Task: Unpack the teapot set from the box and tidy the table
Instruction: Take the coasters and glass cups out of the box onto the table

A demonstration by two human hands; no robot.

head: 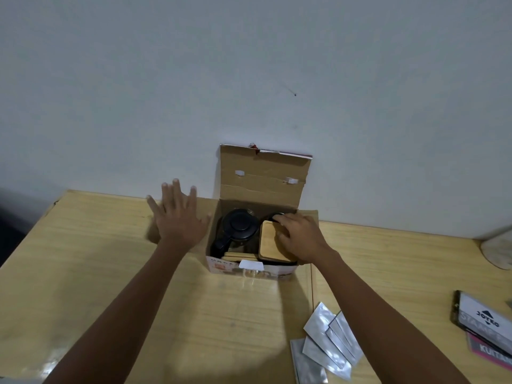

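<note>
An open cardboard box (pixel 250 268) stands at the far side of the wooden table (pixel 110 273), its lid flap upright against the wall. Inside on the left sits a teapot (pixel 238 225) with a black lid and handle. On the right lies a square wooden lid (pixel 270 243), with flat wooden coasters (pixel 239 256) near the front wall. My left hand (pixel 178 217) is spread flat on the box's left side flap, holding nothing. My right hand (pixel 300 235) reaches into the right half, fingers curled over the wooden lid and a dark object behind it.
Several silver foil sachets (pixel 327 347) lie at the near right of the table. A stamp pad box (pixel 482 320) and a pink packet (pixel 490 353) sit at the right edge. A pale rounded object (pixel 498 250) rests at the far right, by the wall.
</note>
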